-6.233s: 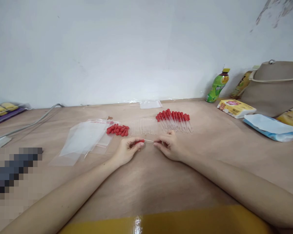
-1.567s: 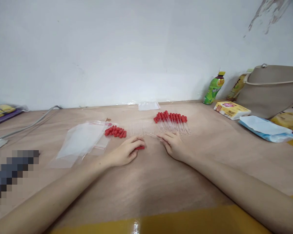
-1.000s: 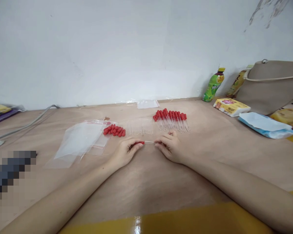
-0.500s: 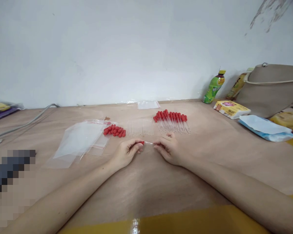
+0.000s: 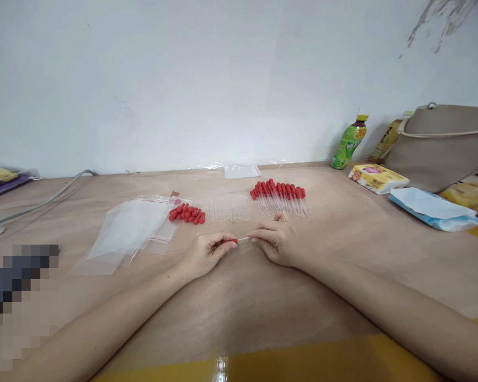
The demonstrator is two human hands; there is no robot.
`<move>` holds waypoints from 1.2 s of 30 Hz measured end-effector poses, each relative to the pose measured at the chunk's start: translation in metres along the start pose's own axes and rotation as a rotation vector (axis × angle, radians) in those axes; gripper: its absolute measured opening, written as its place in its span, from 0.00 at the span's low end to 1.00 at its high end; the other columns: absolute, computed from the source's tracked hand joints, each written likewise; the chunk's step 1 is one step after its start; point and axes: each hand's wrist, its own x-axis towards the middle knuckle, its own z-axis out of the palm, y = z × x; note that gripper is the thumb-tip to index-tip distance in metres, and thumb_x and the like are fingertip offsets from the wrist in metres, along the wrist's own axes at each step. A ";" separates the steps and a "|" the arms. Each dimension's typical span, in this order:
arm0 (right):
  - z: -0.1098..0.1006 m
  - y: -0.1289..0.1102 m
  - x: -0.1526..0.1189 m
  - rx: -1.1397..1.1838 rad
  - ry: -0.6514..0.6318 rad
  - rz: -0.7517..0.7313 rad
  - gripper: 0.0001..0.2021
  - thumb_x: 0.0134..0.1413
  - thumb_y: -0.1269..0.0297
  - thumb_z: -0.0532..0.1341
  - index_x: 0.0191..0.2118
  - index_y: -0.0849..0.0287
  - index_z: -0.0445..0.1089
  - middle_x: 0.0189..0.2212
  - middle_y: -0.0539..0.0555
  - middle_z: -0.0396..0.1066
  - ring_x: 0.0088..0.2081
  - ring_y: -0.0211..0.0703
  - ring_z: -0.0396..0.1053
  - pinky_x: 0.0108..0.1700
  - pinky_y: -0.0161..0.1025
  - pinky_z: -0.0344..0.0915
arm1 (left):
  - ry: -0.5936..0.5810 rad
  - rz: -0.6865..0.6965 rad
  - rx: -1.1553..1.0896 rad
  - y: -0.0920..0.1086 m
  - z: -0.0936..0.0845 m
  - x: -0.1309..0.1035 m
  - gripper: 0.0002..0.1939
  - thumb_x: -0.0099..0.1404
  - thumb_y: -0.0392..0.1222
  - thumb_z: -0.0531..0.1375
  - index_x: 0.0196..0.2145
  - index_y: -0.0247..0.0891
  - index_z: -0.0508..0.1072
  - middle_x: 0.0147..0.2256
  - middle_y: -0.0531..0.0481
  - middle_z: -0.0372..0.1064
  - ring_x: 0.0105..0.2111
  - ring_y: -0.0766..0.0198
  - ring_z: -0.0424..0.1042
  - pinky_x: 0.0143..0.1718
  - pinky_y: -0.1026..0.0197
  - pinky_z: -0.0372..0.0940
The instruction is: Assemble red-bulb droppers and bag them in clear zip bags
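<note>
Dropper parts are laid out on your table [image 5: 239, 297] toward its far edge: a stack of clear zip bags [image 5: 132, 229] to the left, then a pile of loose red rubber bulbs [image 5: 186, 214], a row of bare glass tubes [image 5: 230, 207], and a row of finished droppers [image 5: 281, 197] to the right. A drink bottle [image 5: 349, 141] and a tissue pack [image 5: 376, 178] stand well apart near the far right corner.

Your left hand [image 5: 205, 254] has thumb and fingers pinched on one red bulb [image 5: 230, 241]; your right hand [image 5: 276, 243] has its fingertips closed on the glass tube [image 5: 244, 240] whose end meets that bulb, both just above the table in front of the rows.

Keep tube and bulb in one straight line and grip the tube close to the bulb, so the glass is not bent. Push with a slight twist, and squeeze the bulb only lightly so its mouth stays round. Whether the tube is fully seated cannot be told.
</note>
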 end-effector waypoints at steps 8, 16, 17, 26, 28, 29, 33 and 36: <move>0.005 -0.008 0.000 -0.056 -0.018 -0.007 0.12 0.58 0.68 0.49 0.30 0.59 0.69 0.23 0.50 0.69 0.24 0.34 0.57 0.36 0.40 0.44 | -0.005 0.106 0.111 0.000 0.001 -0.001 0.07 0.61 0.40 0.57 0.35 0.37 0.73 0.28 0.51 0.73 0.26 0.68 0.70 0.27 0.67 0.65; 0.009 -0.011 0.002 -0.010 -0.080 0.006 0.15 0.59 0.66 0.46 0.27 0.60 0.66 0.20 0.49 0.67 0.21 0.33 0.52 0.34 0.39 0.43 | -0.030 0.156 0.129 -0.001 0.001 -0.003 0.07 0.61 0.39 0.57 0.36 0.37 0.72 0.30 0.51 0.73 0.28 0.67 0.71 0.29 0.66 0.65; 0.010 -0.011 0.002 -0.005 -0.086 0.009 0.15 0.59 0.66 0.46 0.27 0.60 0.66 0.20 0.49 0.67 0.21 0.33 0.52 0.35 0.39 0.43 | -0.033 0.158 0.133 -0.002 0.001 -0.003 0.07 0.61 0.39 0.57 0.36 0.37 0.72 0.30 0.51 0.73 0.29 0.66 0.71 0.30 0.66 0.65; 0.004 -0.011 0.006 -0.001 -0.163 0.015 0.14 0.60 0.65 0.48 0.29 0.59 0.68 0.25 0.50 0.71 0.23 0.34 0.57 0.37 0.39 0.46 | -0.050 0.273 0.233 -0.006 -0.002 0.000 0.07 0.63 0.41 0.55 0.37 0.39 0.71 0.31 0.51 0.72 0.30 0.66 0.70 0.31 0.65 0.64; -0.004 -0.012 0.008 -0.035 -0.194 -0.004 0.12 0.58 0.66 0.49 0.31 0.59 0.70 0.28 0.52 0.72 0.27 0.36 0.62 0.38 0.40 0.47 | -0.002 0.300 0.263 -0.006 -0.003 0.000 0.09 0.62 0.41 0.56 0.40 0.38 0.70 0.34 0.49 0.71 0.33 0.64 0.70 0.34 0.63 0.65; -0.009 -0.011 0.008 -0.053 -0.213 -0.001 0.11 0.57 0.67 0.50 0.33 0.59 0.70 0.30 0.53 0.73 0.29 0.38 0.63 0.39 0.40 0.47 | 0.035 0.299 0.276 -0.007 -0.004 0.000 0.12 0.62 0.41 0.57 0.43 0.39 0.68 0.36 0.48 0.70 0.35 0.63 0.70 0.37 0.62 0.65; -0.025 0.008 0.011 -0.038 -0.211 0.232 0.11 0.54 0.68 0.52 0.31 0.57 0.72 0.28 0.52 0.73 0.29 0.40 0.66 0.36 0.39 0.52 | 0.169 0.173 0.321 -0.010 -0.006 0.000 0.27 0.59 0.42 0.59 0.54 0.42 0.56 0.42 0.46 0.62 0.38 0.62 0.67 0.39 0.58 0.66; -0.033 0.040 0.018 -0.008 -0.058 0.638 0.11 0.51 0.63 0.53 0.27 0.58 0.71 0.24 0.52 0.72 0.26 0.40 0.66 0.30 0.36 0.54 | 0.110 0.128 0.326 -0.011 -0.006 0.001 0.23 0.61 0.40 0.57 0.53 0.43 0.57 0.43 0.47 0.59 0.37 0.64 0.66 0.38 0.60 0.66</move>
